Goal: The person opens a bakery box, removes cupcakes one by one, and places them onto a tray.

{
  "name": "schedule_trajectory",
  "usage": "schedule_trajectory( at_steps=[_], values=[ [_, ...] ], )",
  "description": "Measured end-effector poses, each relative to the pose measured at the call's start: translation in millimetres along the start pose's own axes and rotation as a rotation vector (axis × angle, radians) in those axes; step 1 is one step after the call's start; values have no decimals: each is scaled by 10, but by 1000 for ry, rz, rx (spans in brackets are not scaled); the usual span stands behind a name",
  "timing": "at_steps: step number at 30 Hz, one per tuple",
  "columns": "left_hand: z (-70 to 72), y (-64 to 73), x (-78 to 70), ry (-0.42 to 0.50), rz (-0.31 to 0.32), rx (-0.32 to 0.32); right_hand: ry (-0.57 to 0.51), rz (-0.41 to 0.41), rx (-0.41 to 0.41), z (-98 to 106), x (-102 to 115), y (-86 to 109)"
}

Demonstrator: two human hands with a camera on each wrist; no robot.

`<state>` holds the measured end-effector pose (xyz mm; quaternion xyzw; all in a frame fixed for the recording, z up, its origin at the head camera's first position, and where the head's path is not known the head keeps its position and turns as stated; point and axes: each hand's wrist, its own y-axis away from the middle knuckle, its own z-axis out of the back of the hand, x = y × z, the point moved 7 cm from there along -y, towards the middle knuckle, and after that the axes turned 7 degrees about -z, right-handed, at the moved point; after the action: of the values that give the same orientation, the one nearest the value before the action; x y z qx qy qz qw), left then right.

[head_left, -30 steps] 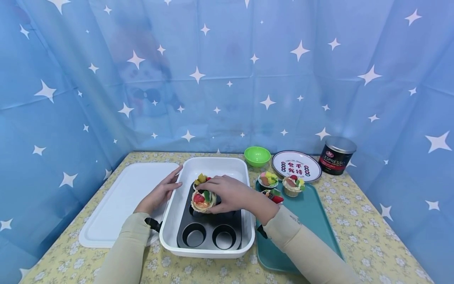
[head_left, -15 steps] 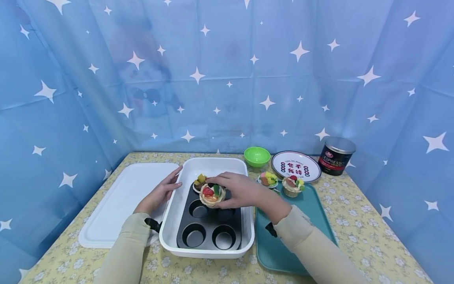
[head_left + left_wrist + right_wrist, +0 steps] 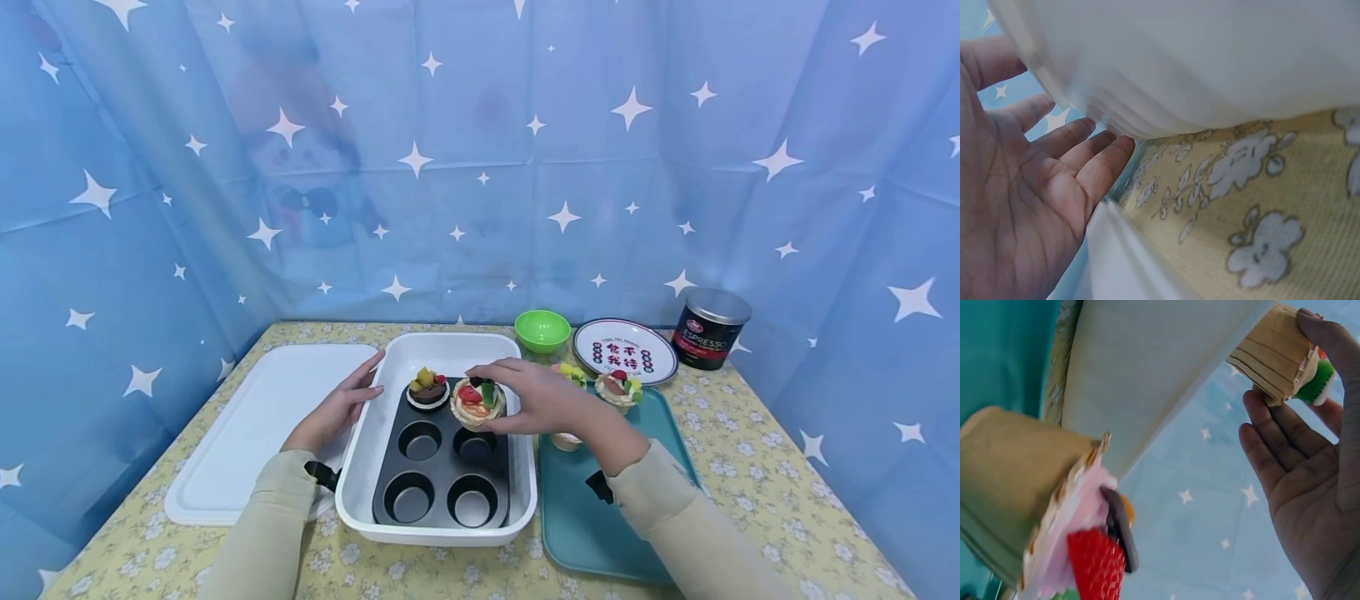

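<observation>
My right hand pinches a cupcake with strawberry, orange and green toppings, holding its tan wrapper between thumb and fingers. It is above the back right part of a dark muffin pan, which lies inside a white rectangular bin. Beside it, a chocolate cupcake with yellow fruit sits in the pan's back left cup. With fingers extended, my left hand touches the bin's left side; the left wrist view shows its palm bare. A pink-cream cupcake looms close in the right wrist view.
A teal tray to the right carries several cupcakes, including one at its back. Behind stand a green bowl, an oval plate and an espresso can. A white lid lies left of the bin.
My right hand has carried the strawberry-topped cupcake rightward and slightly back, from over the pan's left side to its back right. The chocolate cupcake is now uncovered. My left hand stays put.
</observation>
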<state>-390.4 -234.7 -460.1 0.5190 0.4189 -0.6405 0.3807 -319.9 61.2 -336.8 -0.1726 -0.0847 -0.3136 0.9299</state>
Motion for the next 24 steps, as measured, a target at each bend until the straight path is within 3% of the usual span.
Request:
schedule_trajectory(
  at_steps=[7, 24],
  values=[
    [1, 2, 11, -4, 5, -4, 11, -28, 1, 52, -120, 109],
    [20, -15, 42, -2, 2, -5, -16, -121, -119, 400, -409, 496]
  ],
)
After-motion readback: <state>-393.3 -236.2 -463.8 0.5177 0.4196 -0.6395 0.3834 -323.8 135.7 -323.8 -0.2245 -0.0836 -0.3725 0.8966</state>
